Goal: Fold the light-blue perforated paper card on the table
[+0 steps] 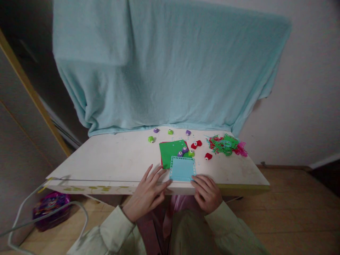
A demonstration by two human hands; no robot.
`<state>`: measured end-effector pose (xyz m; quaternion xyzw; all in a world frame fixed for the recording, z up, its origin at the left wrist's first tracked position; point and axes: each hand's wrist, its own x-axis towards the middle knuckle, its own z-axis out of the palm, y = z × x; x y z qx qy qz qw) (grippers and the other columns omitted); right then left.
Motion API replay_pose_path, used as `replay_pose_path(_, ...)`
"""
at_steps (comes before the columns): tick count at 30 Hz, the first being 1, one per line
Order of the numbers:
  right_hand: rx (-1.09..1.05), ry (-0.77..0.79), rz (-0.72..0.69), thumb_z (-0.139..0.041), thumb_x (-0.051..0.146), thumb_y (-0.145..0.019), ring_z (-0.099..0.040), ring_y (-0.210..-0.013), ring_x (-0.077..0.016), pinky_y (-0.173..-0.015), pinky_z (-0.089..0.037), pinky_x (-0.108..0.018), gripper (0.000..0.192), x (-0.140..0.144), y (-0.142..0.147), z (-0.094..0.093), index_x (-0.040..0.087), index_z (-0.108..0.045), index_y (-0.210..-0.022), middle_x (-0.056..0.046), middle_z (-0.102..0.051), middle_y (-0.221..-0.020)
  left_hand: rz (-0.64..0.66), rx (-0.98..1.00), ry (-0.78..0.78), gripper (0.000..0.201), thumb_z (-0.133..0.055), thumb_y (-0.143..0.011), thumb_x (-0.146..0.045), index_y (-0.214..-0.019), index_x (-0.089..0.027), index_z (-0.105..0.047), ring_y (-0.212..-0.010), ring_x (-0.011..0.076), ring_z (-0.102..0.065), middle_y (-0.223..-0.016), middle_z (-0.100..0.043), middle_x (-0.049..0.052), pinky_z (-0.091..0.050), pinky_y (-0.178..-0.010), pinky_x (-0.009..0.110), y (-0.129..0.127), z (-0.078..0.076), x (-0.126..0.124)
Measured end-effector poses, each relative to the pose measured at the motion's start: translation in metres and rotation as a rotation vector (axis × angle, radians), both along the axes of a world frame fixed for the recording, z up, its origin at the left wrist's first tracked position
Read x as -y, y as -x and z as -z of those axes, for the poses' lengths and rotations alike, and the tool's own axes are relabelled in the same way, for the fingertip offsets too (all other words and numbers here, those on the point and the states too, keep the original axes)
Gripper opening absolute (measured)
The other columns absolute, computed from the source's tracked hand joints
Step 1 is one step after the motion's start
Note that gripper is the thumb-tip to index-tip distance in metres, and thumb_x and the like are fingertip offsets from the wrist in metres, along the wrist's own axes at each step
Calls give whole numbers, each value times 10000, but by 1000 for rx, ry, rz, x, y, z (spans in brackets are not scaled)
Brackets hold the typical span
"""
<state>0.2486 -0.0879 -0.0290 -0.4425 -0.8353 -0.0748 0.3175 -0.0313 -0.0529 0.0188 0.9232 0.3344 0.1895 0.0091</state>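
Blue paper square [182, 169] lies at the table's [114, 159] near edge; I see my left hand [147, 193] spread flat touching its left corner, my right hand [207, 192] curled at its right corner. Behind the square sits green paper [171, 150], small punches [183, 151] on it and paper scraps [225, 144] further right.

We see a light blue paper square [182, 169], its edges punched with a border of small holes, lying flat at the table's near edge. It overlaps the corner of a green sheet [171, 150] behind it, with fingertips touching both of its near corners.
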Motion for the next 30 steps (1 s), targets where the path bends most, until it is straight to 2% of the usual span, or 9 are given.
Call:
replay_pose_path(10,-47,6,13,-459,88,-763,-546,-1059,-256,-904,-450,-476,425,1,0,3,200,-591,-1151,-72,-615,-1162,-39,9,-8,534,-494,-771,-136,-1286,-271,-455,-1345,311,-160,-1453,-256,42,-111,-1083,602,6,6,6)
replay_pose_path(13,-62,25,21,-471,93,-776,-536,-1062,-261,-907,-440,-481,389,2,2,2,193,-590,-1133,-77,-616,-1152,-49,70,9,481,-477,-775,-142,-1241,-259,-495,-1338,296,-189,-1414,-321,47,-123,-1088,587,8,11,7)
replay_pose_path(16,-95,59,48,-493,116,-797,-538,-1040,-262,-904,-435,-478,279,2,8,-2,192,-613,-1038,-85,-626,-1103,-112,185,45,330,-449,-808,-161,-1109,-219,-572,-1314,265,-259,-1303,-436,68,-132,-1104,544,8,13,5)
replay_pose_path(18,-129,82,88,-500,134,-815,-542,-1014,-262,-892,-436,-471,189,0,15,-6,197,-620,-946,-90,-629,-1059,-166,279,82,286,-413,-847,-169,-1088,-204,-564,-1282,234,-320,-1256,-473,71,-140,-1113,512,5,12,-1)
replay_pose_path(20,-169,103,141,-499,152,-833,-540,-1002,-263,-883,-437,-461,142,-4,24,-13,201,-616,-899,-96,-615,-1045,-183,354,136,309,-377,-882,-170,-1158,-204,-512,-1252,205,-367,-1261,-484,64,-159,-1114,486,-2,10,-9)
replay_pose_path(23,-266,134,188,-483,163,-855,-534,-996,-252,-878,-440,-431,164,-11,42,-25,209,-598,-962,-99,-591,-1045,-115,410,222,330,-366,-906,-175,-1220,-213,-461,-1228,189,-401,-1231,-536,48,-199,-1099,468,-14,10,-26)
replay_pose_path(27,-304,247,167,-526,156,-835,-527,-975,-244,-857,-443,-395,268,-24,67,-32,209,-546,-1096,-85,-585,-1004,-49,483,337,338,-419,-904,-191,-1238,-233,-452,-1085,182,-516,-1071,-634,34,-360,-996,398,-26,22,-46)
replay_pose_path(30,-282,331,168,-630,160,-766,-528,-932,-244,-828,-436,-384,241,-33,78,-28,204,-582,-998,-67,-588,-942,-52,524,367,336,-506,-865,-193,-1196,-249,-496,-1048,197,-532,-1007,-661,25,-350,-995,390,-28,30,-55)
